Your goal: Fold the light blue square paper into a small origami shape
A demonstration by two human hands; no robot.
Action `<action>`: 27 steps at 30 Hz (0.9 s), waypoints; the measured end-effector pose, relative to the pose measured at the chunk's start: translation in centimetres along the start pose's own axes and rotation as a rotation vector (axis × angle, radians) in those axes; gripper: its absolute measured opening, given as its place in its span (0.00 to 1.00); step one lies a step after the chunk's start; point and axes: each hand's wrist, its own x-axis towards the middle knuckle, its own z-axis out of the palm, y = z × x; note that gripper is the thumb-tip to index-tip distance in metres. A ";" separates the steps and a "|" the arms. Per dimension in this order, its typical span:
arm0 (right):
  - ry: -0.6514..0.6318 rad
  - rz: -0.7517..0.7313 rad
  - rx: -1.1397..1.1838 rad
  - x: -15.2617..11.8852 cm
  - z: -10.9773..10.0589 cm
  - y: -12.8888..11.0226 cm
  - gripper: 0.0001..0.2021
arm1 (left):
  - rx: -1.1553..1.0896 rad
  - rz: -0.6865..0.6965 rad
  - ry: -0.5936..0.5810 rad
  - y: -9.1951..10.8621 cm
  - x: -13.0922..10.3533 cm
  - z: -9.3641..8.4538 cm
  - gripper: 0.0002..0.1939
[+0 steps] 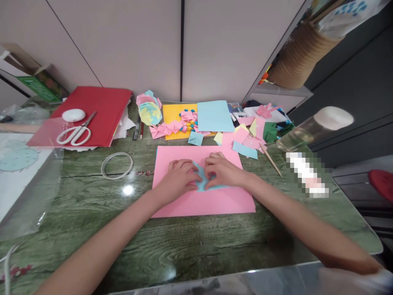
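Note:
A light blue piece of paper [201, 185] lies on a pink sheet [202, 204] in the middle of the table. My left hand [181, 177] has its curled fingers on the left part of the blue paper. From the right, my right hand [221, 171] grips the same paper with bent fingers and thumb. The fingertips of both hands are close together, with a strip of blue showing between them. Parts of the blue paper are hidden under the fingers.
White scissors [74, 135] rest on a red folder [101, 106] at the back left, near a roll of tape [117, 166]. Behind the pink sheet lie folded paper pieces [167, 129] and a blue sheet [215, 116]. A wooden stick [270, 160] and a bottle [296, 137] are at the right.

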 end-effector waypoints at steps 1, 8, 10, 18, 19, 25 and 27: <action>-0.014 -0.003 0.003 0.0 0.1 0.1 0.16 | 0.003 -0.001 0.007 0.0 0.0 -0.1 0.09; 0.025 -0.035 -0.023 -0.3 0.9 0.1 0.18 | 0.110 -0.001 0.076 0.3 0.2 0.8 0.13; 0.029 -0.062 -0.026 0.0 1.0 0.3 0.18 | 0.154 0.010 0.082 0.4 0.3 0.9 0.14; 0.010 -0.150 -0.052 0.5 0.8 0.7 0.17 | 0.215 0.001 0.067 0.1 0.6 0.9 0.15; 0.005 -0.150 -0.055 0.3 0.7 0.8 0.17 | 0.213 0.000 0.066 0.0 0.6 1.0 0.15; -0.045 -0.110 -0.075 -1.7 0.2 1.4 0.19 | 0.209 -0.004 0.035 -0.1 0.5 1.0 0.18; -0.058 -0.096 -0.071 -2.4 0.0 1.6 0.20 | 0.206 -0.007 0.030 -0.1 0.5 1.0 0.18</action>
